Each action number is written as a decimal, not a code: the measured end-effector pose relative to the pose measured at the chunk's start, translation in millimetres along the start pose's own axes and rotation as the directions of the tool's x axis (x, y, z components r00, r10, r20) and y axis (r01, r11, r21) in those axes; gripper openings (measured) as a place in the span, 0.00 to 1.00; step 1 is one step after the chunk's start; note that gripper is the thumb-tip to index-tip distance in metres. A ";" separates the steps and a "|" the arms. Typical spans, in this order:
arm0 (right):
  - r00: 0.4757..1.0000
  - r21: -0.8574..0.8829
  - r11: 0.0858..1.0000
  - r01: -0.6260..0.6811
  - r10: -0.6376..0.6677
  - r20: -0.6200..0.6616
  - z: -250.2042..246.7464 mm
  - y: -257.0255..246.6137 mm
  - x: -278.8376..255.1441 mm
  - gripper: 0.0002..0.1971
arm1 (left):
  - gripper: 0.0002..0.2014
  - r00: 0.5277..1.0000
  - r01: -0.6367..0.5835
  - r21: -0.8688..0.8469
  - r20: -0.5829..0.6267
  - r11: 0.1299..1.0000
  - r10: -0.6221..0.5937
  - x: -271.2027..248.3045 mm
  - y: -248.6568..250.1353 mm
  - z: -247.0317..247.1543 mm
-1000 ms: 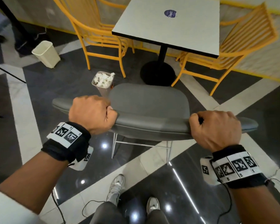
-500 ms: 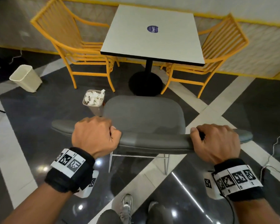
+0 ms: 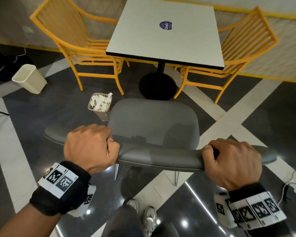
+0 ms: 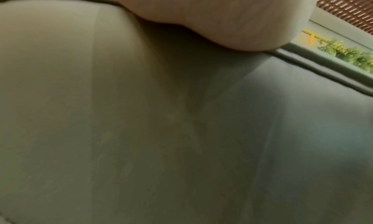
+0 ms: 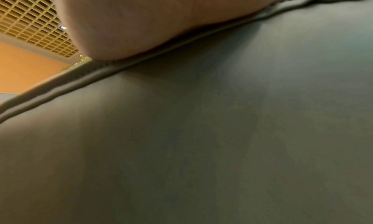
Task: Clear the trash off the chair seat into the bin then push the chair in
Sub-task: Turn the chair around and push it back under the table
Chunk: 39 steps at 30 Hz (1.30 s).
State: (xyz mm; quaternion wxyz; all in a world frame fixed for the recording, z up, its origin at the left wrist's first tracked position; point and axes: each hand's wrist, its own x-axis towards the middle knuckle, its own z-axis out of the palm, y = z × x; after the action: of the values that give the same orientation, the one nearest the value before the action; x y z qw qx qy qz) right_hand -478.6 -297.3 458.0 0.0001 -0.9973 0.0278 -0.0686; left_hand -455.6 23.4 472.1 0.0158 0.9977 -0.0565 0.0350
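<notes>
I have both hands on the grey chair (image 3: 152,127): my left hand (image 3: 91,147) is curled over the top edge of the backrest near its left end, and my right hand (image 3: 232,163) is curled over the same edge toward its right end. Each grip is wrapped round the padded rim; both wrist views are filled by grey upholstery with the heel of the hand pressed against it, so they show nothing of the fingers themselves.

Compared with 1 second ago, the chair has come closer to the counter (image 3: 164,31). The front of the seat now sits right by the black pedestal base (image 3: 157,86), where earlier there was a clear strip of floor between them. The bin (image 3: 100,105), heaped with crumpled white paper, stands on the floor just left of the seat's front corner, much as it did before.

The seat shows no trash, so I judge the clearing part done and the push well under way. The seat is not yet under the counter edge, so I would say some travel remains. My concern is the bin: it is very close to the chair's left side and could get knocked. A second, pale bin (image 3: 30,78) stands well apart at far left.
</notes>
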 end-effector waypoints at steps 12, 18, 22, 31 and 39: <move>0.998 0.013 0.999 -0.034 0.035 -0.057 10.6 -5.5 74.8 0.20 | 0.16 0.999 0.043 -0.007 -0.004 0.999 -0.043 77.5 -7.5 12.7; 0.996 0.036 0.999 -0.038 0.040 -0.075 17.5 -9.5 119.9 0.20 | 0.15 0.999 0.028 -0.020 -0.046 0.999 -0.029 126.7 -14.2 16.6; 0.995 0.039 0.998 -0.042 0.045 -0.091 22.4 -11.6 147.2 0.20 | 0.14 0.998 0.007 -0.012 -0.058 1.000 -0.008 156.3 -19.2 19.8; 0.997 0.038 0.998 -0.053 0.055 -0.055 34.5 -13.2 221.8 0.20 | 0.15 0.998 -0.016 -0.022 -0.066 1.000 0.015 235.4 -29.3 29.4; 0.995 0.025 0.999 -0.043 0.045 -0.085 41.6 -10.4 273.4 0.19 | 0.15 0.995 -0.050 -0.018 -0.083 0.999 0.048 286.1 -33.7 35.3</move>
State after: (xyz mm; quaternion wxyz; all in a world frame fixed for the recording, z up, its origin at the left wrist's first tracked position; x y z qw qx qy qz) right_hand -202.0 -302.3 454.3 0.0120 -0.9925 0.0489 -0.1118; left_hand -165.8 23.6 456.5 0.0272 0.9934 -0.0807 0.0761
